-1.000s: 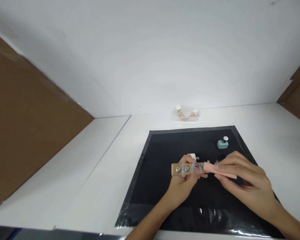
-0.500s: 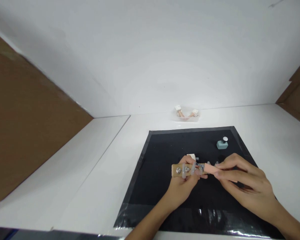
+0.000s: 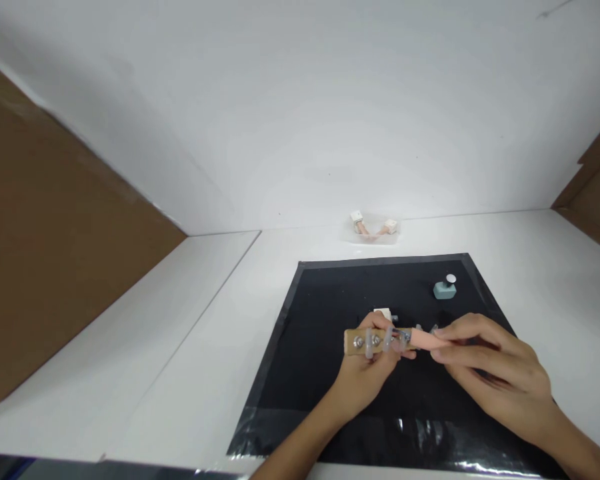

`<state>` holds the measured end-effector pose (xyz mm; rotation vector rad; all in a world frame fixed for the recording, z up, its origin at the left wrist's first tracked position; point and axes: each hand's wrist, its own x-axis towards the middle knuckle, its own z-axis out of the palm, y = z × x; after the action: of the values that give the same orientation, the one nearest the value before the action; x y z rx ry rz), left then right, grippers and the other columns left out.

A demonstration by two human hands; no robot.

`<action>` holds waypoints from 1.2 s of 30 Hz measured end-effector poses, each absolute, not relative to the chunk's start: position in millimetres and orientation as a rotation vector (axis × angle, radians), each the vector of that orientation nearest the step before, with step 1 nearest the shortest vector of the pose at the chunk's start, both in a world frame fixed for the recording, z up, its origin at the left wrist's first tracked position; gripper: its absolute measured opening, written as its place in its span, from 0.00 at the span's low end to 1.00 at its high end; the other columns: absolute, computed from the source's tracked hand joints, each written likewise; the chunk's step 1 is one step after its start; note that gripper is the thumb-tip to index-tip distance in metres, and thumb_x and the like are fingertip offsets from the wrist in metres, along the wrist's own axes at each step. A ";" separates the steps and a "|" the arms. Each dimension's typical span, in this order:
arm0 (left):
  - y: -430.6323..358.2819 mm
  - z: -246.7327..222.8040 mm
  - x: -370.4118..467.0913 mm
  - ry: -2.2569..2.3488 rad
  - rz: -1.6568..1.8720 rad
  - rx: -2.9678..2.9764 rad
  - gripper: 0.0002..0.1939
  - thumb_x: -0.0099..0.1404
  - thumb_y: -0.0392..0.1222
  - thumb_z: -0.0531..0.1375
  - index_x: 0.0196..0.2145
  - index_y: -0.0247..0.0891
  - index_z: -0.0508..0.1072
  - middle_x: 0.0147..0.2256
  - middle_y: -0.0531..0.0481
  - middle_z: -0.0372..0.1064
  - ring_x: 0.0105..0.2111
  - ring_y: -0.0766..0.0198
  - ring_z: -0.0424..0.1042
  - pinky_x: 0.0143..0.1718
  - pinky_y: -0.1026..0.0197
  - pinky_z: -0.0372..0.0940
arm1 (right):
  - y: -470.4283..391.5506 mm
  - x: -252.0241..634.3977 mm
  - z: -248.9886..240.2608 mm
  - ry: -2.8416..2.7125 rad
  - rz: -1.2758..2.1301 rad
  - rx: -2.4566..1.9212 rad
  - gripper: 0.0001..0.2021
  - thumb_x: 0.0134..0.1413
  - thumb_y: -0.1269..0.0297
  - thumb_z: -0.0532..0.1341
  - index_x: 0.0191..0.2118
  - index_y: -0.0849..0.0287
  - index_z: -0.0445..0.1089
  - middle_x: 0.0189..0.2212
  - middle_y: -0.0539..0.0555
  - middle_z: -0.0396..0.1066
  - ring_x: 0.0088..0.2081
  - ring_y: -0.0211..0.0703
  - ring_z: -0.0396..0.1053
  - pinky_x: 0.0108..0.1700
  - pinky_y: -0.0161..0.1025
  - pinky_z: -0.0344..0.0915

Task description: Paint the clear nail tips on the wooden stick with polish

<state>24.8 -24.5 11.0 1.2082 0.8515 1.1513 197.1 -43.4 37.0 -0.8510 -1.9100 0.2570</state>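
My left hand [image 3: 367, 377] is closed around a flat wooden bar [image 3: 351, 341] that carries round metal studs and several clear plastic pieces standing across it. The bar lies level above a black mat. My right hand [image 3: 495, 373] pinches a slim peach-coloured stick [image 3: 427, 339] between thumb and fingers. Its thin dark end reaches over the bar's right part, close to the clear pieces; whether it touches them I cannot tell. Beyond my left fingers a white block [image 3: 381, 312] with a small grey piece at its side is partly hidden.
The black mat [image 3: 325, 293] covers part of the white table [image 3: 180, 333]. A small teal bottle-like object [image 3: 445, 291] with a white round top stands at its back right. Behind the mat, a clear tray [image 3: 375, 239] holds white blocks with peach pieces. White and brown panels enclose the table.
My right hand has shifted slightly down and to the right, its fingers now farther back along the peach stick. My left hand and the bar stay almost still.
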 end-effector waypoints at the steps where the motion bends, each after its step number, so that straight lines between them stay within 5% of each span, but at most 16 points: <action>1: -24.8 11.4 24.6 0.854 1.159 1.211 0.17 0.54 0.53 0.62 0.24 0.38 0.61 0.20 0.57 0.61 0.18 0.71 0.64 0.25 0.64 0.65 | -43.4 196.9 37.0 -1.900 0.271 -0.856 0.13 0.51 0.80 0.58 0.33 0.54 0.75 0.29 0.53 0.71 0.27 0.39 0.72 0.23 0.32 0.70; 11: -26.4 12.1 26.2 0.864 1.170 1.208 0.17 0.54 0.52 0.63 0.24 0.38 0.62 0.21 0.56 0.63 0.21 0.69 0.67 0.24 0.65 0.64 | -39.6 192.8 44.3 -1.859 0.373 -0.802 0.17 0.47 0.82 0.59 0.39 0.55 0.74 0.24 0.52 0.71 0.25 0.39 0.69 0.22 0.34 0.68; 21: -27.9 8.2 25.2 0.876 1.177 1.270 0.17 0.55 0.52 0.62 0.23 0.38 0.61 0.21 0.54 0.65 0.22 0.67 0.69 0.22 0.66 0.63 | -39.5 193.6 43.7 -1.877 0.325 -0.850 0.14 0.48 0.79 0.59 0.38 0.55 0.74 0.20 0.50 0.73 0.20 0.39 0.66 0.20 0.36 0.65; 36: -28.8 2.5 24.8 0.880 1.181 1.323 0.14 0.57 0.49 0.61 0.25 0.38 0.62 0.21 0.54 0.67 0.23 0.67 0.70 0.24 0.65 0.63 | -41.2 192.9 43.3 -1.876 0.324 -0.942 0.09 0.55 0.73 0.57 0.31 0.60 0.75 0.13 0.48 0.62 0.16 0.35 0.58 0.14 0.31 0.56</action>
<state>24.8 -28.8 2.5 1.3234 0.8801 1.1806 192.9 -41.2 43.3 -0.9421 -1.8756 0.3235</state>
